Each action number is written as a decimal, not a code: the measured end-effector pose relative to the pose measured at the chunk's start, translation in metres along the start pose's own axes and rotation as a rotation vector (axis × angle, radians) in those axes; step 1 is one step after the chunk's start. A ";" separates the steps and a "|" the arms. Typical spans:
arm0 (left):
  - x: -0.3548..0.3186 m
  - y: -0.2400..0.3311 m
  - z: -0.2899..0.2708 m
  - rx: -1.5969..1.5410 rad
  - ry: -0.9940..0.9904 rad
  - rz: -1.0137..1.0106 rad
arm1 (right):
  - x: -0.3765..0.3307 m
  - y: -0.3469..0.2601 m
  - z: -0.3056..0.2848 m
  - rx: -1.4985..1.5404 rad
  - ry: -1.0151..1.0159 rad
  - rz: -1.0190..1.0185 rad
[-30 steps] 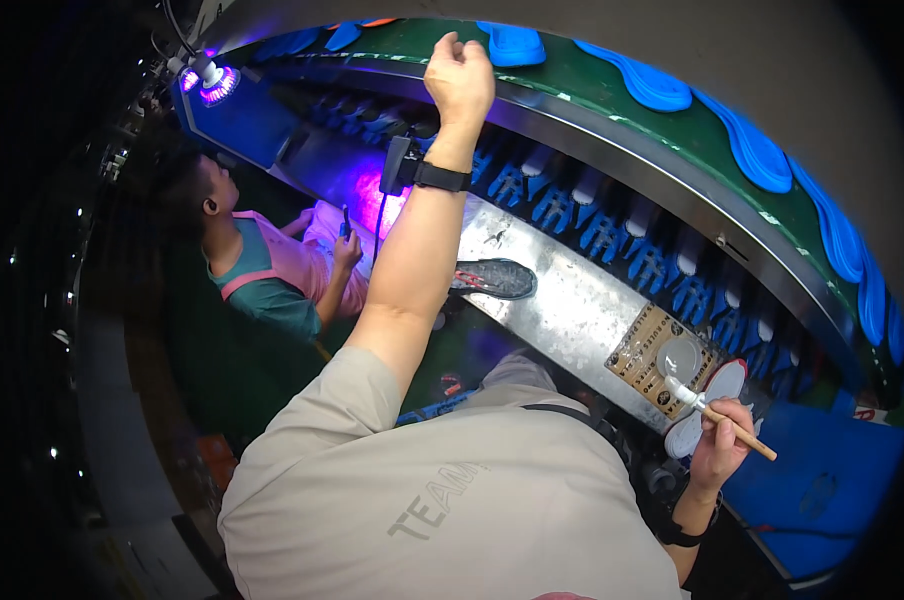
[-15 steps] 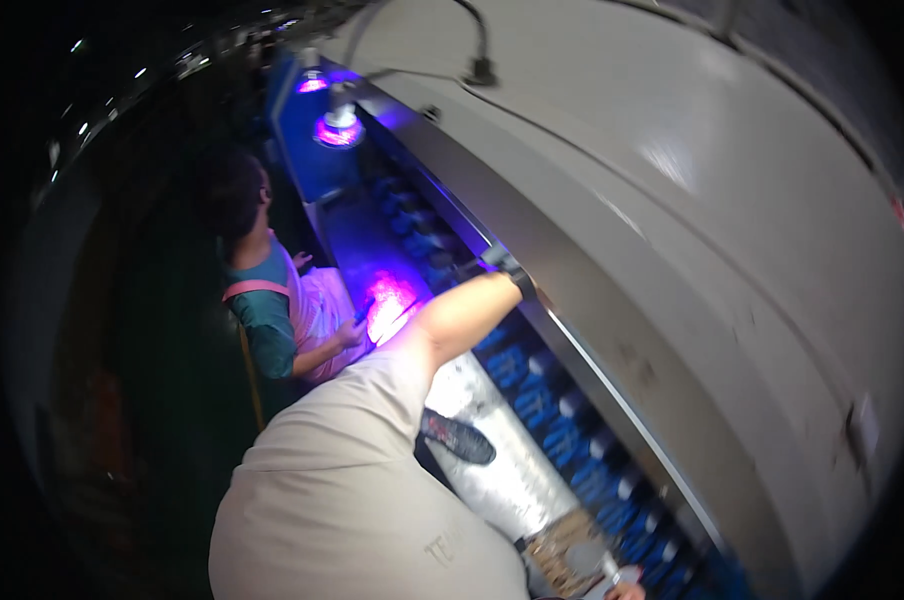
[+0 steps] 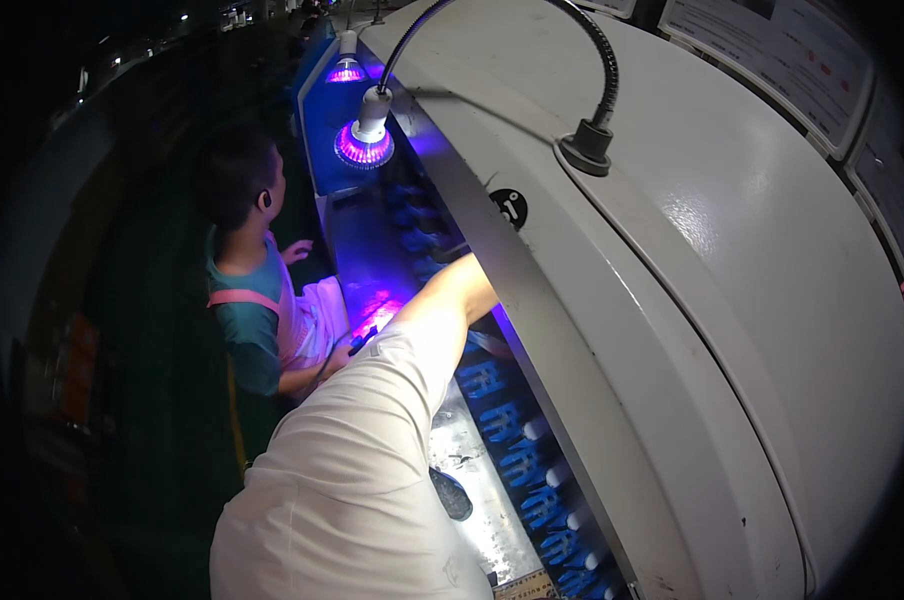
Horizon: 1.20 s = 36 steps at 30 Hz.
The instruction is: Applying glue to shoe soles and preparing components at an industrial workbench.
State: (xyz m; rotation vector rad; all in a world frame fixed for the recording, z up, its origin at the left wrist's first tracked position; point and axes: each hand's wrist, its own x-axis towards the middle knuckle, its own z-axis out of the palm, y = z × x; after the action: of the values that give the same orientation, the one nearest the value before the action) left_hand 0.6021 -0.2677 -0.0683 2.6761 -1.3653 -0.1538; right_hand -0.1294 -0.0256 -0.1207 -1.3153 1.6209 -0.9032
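Note:
My left arm, in a pale sleeve, reaches up and across a machine. Its bare forearm passes under the metal lip of a white curved hood. My left hand is hidden behind that lip, so its fingers and anything in them do not show. Below the arm runs a row of blue forked holders, with whitish rounded pieces beside them. A shiny metal ledge borders the row, and on it lies a dark oval thing shaped like a shoe sole. My right hand is out of the picture.
A co-worker in a green top and pink apron stands left of the machine, one hand near a pink-lit patch. Two lit purple lamps hang over the far end, the nearer on a bendable neck. A brown printed piece lies at the bottom edge.
My view has shifted and sharpened. My left hand, seen blurred at the hood's edge with a dark band at the wrist, has gone under the lip. Fingers at the lower right have left the picture.

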 end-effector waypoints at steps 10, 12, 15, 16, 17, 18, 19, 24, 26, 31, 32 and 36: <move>-0.028 0.075 0.003 -0.049 -0.092 0.244 | 0.000 0.014 -0.013 -0.009 -0.063 -0.016; -0.046 0.082 -0.003 -0.056 -0.089 0.255 | 0.003 0.022 -0.021 0.000 -0.077 -0.042; -0.082 0.084 -0.012 -0.048 -0.065 0.229 | 0.009 0.037 -0.033 0.055 -0.101 -0.091; -0.096 0.083 -0.015 -0.032 -0.051 0.207 | 0.011 0.042 -0.032 0.206 -0.109 -0.091; -0.110 0.082 -0.017 -0.011 -0.038 0.174 | 0.010 0.048 -0.035 0.358 -0.117 -0.087; -0.124 0.082 -0.016 0.010 0.066 0.122 | 0.008 0.053 -0.038 0.356 -0.122 -0.079; -0.137 0.084 -0.015 0.049 0.011 0.088 | 0.008 0.058 -0.040 0.330 -0.120 -0.101; -0.179 0.095 -0.001 -0.157 0.380 -0.030 | 0.001 0.078 -0.051 0.248 -0.094 -0.232; -0.183 0.094 -0.005 -0.585 0.172 -0.206 | -0.004 0.088 -0.057 0.240 -0.079 -0.265; -0.248 0.086 0.023 -1.740 -0.003 -0.147 | -0.014 0.118 -0.062 0.192 -0.061 -0.333; -0.269 0.087 0.033 -1.811 -0.058 -0.118 | -0.014 0.124 -0.061 0.182 -0.063 -0.357; -0.366 0.102 0.096 -1.976 -0.348 0.157 | -0.011 0.142 -0.062 0.032 -0.098 -0.359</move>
State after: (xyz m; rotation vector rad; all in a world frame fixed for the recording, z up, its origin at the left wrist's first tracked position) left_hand 0.2920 -0.0372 -0.1349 0.8493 -0.5952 -1.1722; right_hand -0.2391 0.0140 -0.2232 -1.6321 1.3115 -1.0528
